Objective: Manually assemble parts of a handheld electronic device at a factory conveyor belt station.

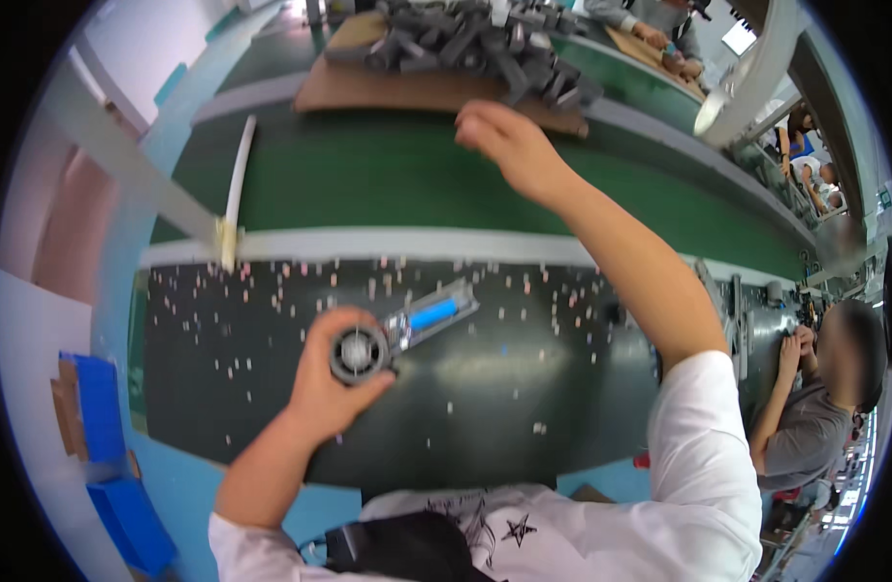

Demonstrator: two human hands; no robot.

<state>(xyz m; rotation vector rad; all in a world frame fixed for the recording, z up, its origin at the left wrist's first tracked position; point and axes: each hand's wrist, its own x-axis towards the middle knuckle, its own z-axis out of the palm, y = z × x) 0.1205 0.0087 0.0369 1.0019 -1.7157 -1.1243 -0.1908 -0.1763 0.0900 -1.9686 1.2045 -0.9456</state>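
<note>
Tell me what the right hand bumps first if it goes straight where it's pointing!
Probably the brown cardboard under the piled grey parts, though the right hand might pass above it.

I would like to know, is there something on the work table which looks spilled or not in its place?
Yes: many small pale pieces lie scattered across the dark tabletop, beyond and beside the left hand. They look spilled, following no order and sitting in no container, though this may be normal here.
</note>
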